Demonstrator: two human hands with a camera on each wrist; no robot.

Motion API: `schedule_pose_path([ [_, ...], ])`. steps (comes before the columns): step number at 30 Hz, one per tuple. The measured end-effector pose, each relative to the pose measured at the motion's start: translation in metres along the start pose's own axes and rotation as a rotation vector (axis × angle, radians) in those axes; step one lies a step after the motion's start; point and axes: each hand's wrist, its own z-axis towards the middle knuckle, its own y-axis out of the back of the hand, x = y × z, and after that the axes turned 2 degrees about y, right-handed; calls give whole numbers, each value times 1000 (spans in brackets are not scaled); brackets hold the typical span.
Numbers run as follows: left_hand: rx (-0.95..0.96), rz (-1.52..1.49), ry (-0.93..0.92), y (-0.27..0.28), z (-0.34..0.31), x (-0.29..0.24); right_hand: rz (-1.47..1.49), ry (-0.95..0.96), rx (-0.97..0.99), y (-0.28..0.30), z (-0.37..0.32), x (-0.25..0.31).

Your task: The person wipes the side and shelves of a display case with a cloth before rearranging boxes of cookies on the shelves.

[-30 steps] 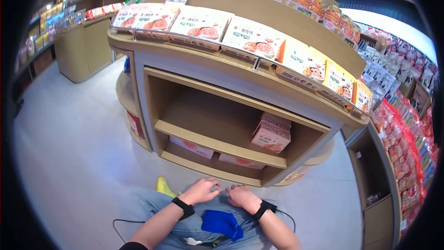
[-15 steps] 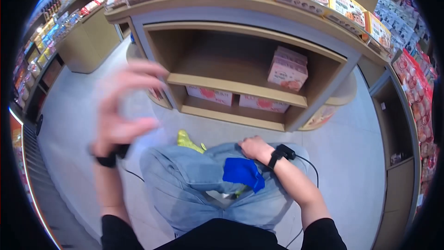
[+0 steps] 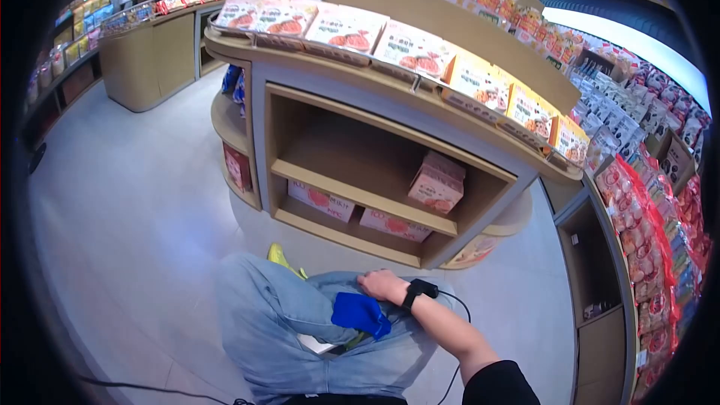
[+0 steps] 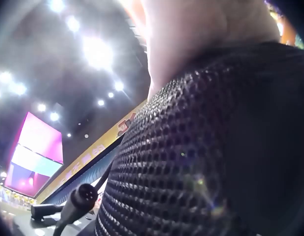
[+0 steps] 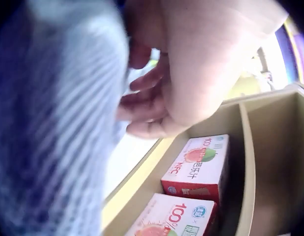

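Observation:
My right hand rests on the raised leg of the light blue jeans. Its fingers are loosely bent with nothing held, as the right wrist view also shows beside the denim. A black strap with a small camera circles that wrist. My left hand is out of the head view. Bare skin above black mesh fills much of the left wrist view, and its fingers are hidden. Across the lap lies a blue cloth.
Ahead stands a wooden display counter topped with snack boxes. Pink boxes sit on its upper shelf, juice cartons on the lower one. Bagged snacks line the right. A black cable trails from the right wrist.
My left hand parted from the right, swung up at the left as a blur, and left the head view. The right hand stays on the leg. The head view dipped, then rose again.

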Motion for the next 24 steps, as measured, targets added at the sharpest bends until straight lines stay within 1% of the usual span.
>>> schedule_pose_path([
  [1,-13,6,-29,4,3,-2,16,25,31,6,-1,-6],
  [2,-16,13,-73,10,7,1,31,67,110,9,-2,-21],
  [3,-18,23,-126,15,15,2,0,99,82,27,-10,-29],
  [4,-25,43,-178,19,21,1,64,59,90,50,-15,-33],
  [6,-86,119,-269,24,22,-7,-27,-8,-124,93,-44,-29],
  [7,-120,158,-315,24,21,-10,-171,-45,-223,100,-55,-30],
  [8,-151,194,-374,23,22,-12,-316,-27,-350,93,-62,-42],
  [9,-180,207,-431,19,22,-8,-320,-85,-306,110,-78,-32],
  [11,-238,151,-451,-1,21,5,-161,-154,-350,94,-103,-39],
  [13,-266,62,-418,-21,20,15,-67,-235,-316,80,-127,-37],
  [14,-302,26,-389,-34,16,19,-116,-278,-251,62,-138,-41],
  [16,-361,-21,-336,-59,10,18,219,-329,-332,33,-159,-47],
  [17,-363,-32,-356,-63,16,22,386,-344,-400,25,-153,-48],
  [18,-363,-35,-390,-66,22,27,386,-329,-423,22,-148,-50],
  [20,-357,-40,-413,-71,33,25,478,-408,-715,5,-158,-37],
  [21,-352,-41,-423,-73,36,25,492,-386,-714,-1,-158,-32],
  [23,-342,-39,-444,-77,42,25,494,-548,-877,-10,-156,-30],
  [24,-337,-42,-453,-79,44,26,510,-528,-875,-16,-156,-32],
])
